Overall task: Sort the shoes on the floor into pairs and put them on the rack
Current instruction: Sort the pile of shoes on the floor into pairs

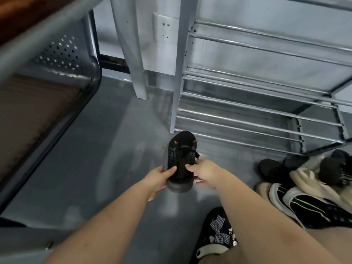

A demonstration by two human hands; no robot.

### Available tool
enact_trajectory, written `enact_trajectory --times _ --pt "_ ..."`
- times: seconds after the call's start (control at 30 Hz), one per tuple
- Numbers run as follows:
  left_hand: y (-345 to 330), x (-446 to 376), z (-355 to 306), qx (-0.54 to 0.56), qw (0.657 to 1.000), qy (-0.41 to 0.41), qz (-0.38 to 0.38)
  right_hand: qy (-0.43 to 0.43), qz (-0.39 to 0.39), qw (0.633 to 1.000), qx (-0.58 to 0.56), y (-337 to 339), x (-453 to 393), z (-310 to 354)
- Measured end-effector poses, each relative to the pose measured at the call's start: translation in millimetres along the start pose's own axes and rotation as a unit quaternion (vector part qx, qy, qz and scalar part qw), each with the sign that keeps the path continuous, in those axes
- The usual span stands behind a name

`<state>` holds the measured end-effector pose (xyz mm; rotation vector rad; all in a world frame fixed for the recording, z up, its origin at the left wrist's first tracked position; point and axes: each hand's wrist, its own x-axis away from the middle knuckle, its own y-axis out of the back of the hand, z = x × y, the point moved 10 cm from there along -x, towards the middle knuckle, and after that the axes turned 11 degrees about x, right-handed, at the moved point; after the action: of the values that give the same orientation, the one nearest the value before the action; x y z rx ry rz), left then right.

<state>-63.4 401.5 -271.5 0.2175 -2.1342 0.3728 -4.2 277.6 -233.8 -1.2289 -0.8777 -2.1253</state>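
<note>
shoe: black sneaker (181, 161) with orange marks, held up off the floor (106, 149), toe pointed at the rack (257, 111), heel toward the person
left hand: left hand (159, 178) gripped the heel end from the left, thumb curled over the upper, fingers (152, 196) wrapped underneath
right hand: right hand (204, 172) pinched the shoe's right side near the laces, thumb on the upper; the other fingers were hidden behind the shoe, so how far they closed could not be told
shoe vs rack: toe was just in front of the lowest tier's front bar, apart from it, not resting on anything
rack: grey metal rods, several tiers; every tier in view carried no shoes
pile: pile (304, 180) of unsorted shoes lay on the floor at right, near the rack's front corner; black ones, a beige one, and a black-and-white one with green stripe, overlapping, pairs not lined up
near foot: black slipper (219, 237) with checked bow at bottom edge, partly hidden by the right arm; could not tell if it was worn or part of the job
progress: judged very early; nothing racked, this looked like the first shoe going up
left to do: seat this shoe on a tier, find its mate in the pile, set it alongside, then repeat for the rest
other: bench (57, 92) with perforated metal at left, wall socket (165, 29) above
</note>
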Motion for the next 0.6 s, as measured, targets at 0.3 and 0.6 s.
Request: enact_trajectory --times 0.3,0.6 --pt "-20.2 5.5 -10.7 -0.465 0.880 -0.098 -0.024 0.081 -0.081 0.928 0.354 14.4 16.5 6.1" --pt "-67.8 39.0 -65.5 -0.661 0.710 -0.238 -0.048 0.118 -0.185 0.826 0.519 39.1 48.4 3.2"
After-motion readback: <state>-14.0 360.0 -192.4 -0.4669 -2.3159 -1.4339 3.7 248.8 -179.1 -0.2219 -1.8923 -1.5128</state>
